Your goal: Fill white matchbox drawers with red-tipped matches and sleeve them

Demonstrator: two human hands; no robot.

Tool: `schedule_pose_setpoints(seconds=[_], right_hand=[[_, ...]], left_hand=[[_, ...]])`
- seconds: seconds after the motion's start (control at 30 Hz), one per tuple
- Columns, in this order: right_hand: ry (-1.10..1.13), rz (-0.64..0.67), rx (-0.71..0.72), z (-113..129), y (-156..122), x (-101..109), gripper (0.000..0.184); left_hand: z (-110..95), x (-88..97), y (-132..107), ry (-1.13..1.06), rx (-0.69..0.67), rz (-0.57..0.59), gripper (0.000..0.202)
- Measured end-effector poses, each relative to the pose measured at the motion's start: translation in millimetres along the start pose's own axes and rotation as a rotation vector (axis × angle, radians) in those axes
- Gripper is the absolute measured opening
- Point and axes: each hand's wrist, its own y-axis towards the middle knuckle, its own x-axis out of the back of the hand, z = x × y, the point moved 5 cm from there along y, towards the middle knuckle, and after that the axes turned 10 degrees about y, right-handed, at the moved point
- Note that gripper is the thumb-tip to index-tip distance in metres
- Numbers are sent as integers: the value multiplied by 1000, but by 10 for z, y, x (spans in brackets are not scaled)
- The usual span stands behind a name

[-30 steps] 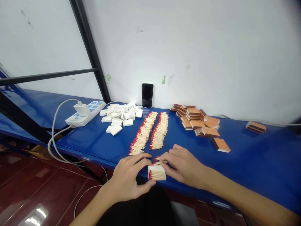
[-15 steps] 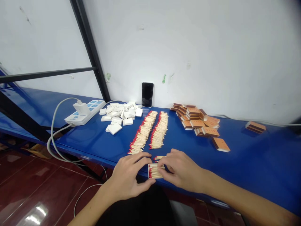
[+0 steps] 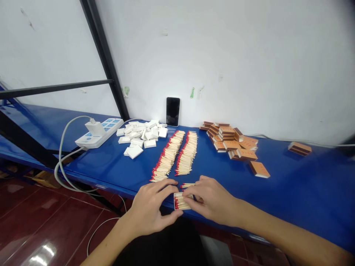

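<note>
At the table's front edge a small white matchbox tray holds red-tipped matches. My left hand grips the tray's left end between thumb and fingers. My right hand reaches over the tray's right part, its thumb and finger pinched at the matches inside; whether a match is between the fingertips is hidden. A few loose matches lie just behind the tray, partly covered by my right hand. Farther back, two long rows of matches, a left row and a right row, lie with their red heads to the left.
White trays are heaped at the back left, beside a power strip with cables. A phone leans on the wall. Orange-brown matchboxes are piled to the right; single ones lie apart. A black metal frame stands left.
My right hand's fingertips have shifted slightly left over the tray. My left hand keeps its hold, and the view has moved a little.
</note>
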Motion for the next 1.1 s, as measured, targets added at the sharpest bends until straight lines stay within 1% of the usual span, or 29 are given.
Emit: schedule_pose_setpoints(seconds=[0.23, 0.47, 0.53, 0.67, 0.73, 0.83, 0.93, 1.03, 1.1], right_hand=[[5, -44, 8, -14, -13, 9, 21], [3, -9, -26, -5, 1, 18, 23], [11, 29, -18, 29, 4, 28, 23], [-4, 151, 16, 118, -8, 27, 21], [-49, 172, 38, 148, -18, 25, 18], [-112, 175, 68, 159, -27, 11, 19], [-131, 163, 74, 138, -34, -1, 20], [-121, 126, 85, 115, -46, 2, 22], [-126, 62, 79, 90, -56, 25, 24]], left_hand=[[4, -5, -6, -1, -4, -4, 31], [7, -12, -5, 4, -8, 6, 31], [7, -11, -7, 5, -9, -2, 32], [2, -12, -9, 5, -14, -4, 30], [0, -14, -7, 2, -13, 0, 29], [-1, -10, -6, 0, -14, -10, 30], [2, -9, -9, 10, -17, -19, 30], [1, -9, -11, 15, -25, -24, 30], [-2, -6, -10, 16, -28, -28, 31]])
